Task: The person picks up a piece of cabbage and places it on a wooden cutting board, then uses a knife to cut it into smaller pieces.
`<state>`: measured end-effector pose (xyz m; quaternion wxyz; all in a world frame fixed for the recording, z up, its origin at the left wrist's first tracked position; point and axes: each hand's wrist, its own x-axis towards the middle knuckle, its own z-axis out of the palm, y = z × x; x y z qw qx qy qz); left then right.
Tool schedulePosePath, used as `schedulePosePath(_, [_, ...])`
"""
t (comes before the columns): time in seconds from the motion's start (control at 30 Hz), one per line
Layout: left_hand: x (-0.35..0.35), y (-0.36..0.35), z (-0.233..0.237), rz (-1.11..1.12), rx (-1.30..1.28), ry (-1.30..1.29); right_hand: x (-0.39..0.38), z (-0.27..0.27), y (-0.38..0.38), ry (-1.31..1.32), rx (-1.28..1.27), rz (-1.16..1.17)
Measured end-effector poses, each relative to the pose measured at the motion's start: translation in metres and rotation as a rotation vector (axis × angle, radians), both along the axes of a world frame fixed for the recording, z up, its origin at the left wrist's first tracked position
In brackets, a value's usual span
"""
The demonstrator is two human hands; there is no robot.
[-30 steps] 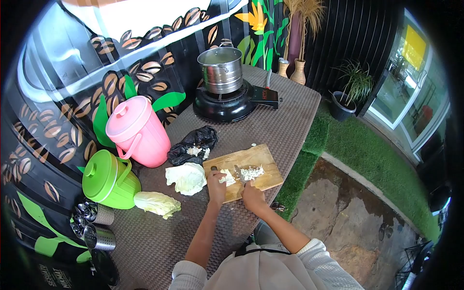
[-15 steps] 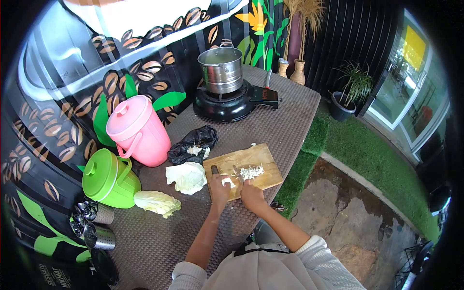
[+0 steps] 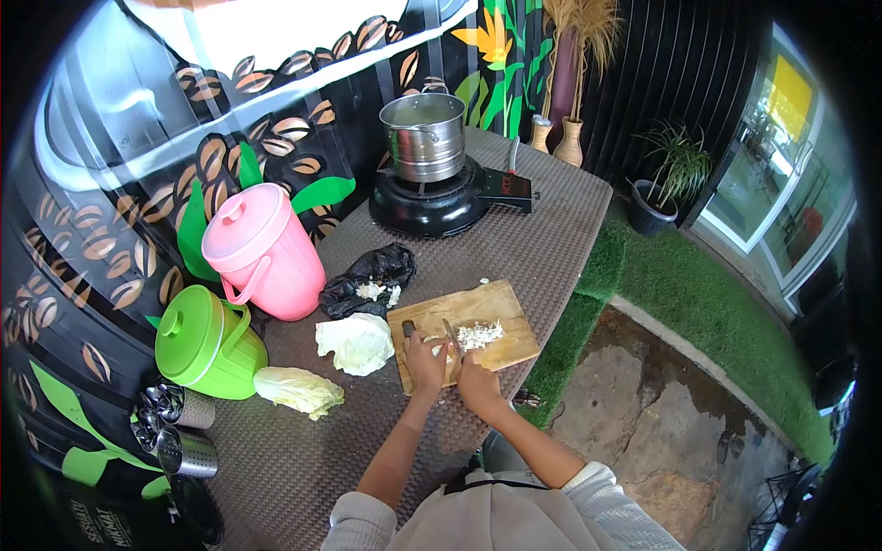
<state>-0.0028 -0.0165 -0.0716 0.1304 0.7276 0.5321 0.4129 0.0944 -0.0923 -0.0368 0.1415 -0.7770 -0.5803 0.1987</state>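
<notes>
On one board (image 3: 503, 308), left hand (image 3: 425, 361) clamps cabbage (image 3: 433, 343), right hand (image 3: 478, 386) grips one knife (image 3: 451, 334)

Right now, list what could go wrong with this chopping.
1. The knife in the right hand cuts right beside the left hand, which pins the cabbage piece; a slip could nick that hand.
2. The cutting board lies near the edge of the table; a hard push might shift it and spill the chopped cabbage.
</notes>
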Motion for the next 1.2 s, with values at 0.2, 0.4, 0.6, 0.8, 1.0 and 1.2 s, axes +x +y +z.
schedulePosePath(0.2, [0.002, 0.005, -0.003, 0.011, -0.005, 0.002, 0.02, -0.003, 0.011, -0.092, 0.054, 0.123])
schedulePosePath(0.4, [0.002, 0.003, -0.002, 0.005, -0.109, -0.009, -0.007, -0.019, -0.002, -0.247, 0.086, 0.049])
schedulePosePath(0.6, [-0.005, -0.002, -0.018, -0.023, -0.129, -0.039, -0.002, -0.017, 0.008, -0.231, 0.133, 0.068])
schedulePosePath(0.8, [-0.003, -0.004, -0.017, -0.009, -0.103, -0.065, -0.02, -0.013, -0.004, -0.229, 0.092, 0.05])
schedulePosePath(1.0, [0.0, 0.006, -0.021, -0.063, -0.012, -0.161, 0.003, -0.016, 0.013, -0.085, 0.153, 0.086])
schedulePosePath(1.2, [0.002, -0.002, -0.014, -0.009, 0.017, 0.002, -0.004, -0.039, -0.007, -0.148, 0.14, -0.003])
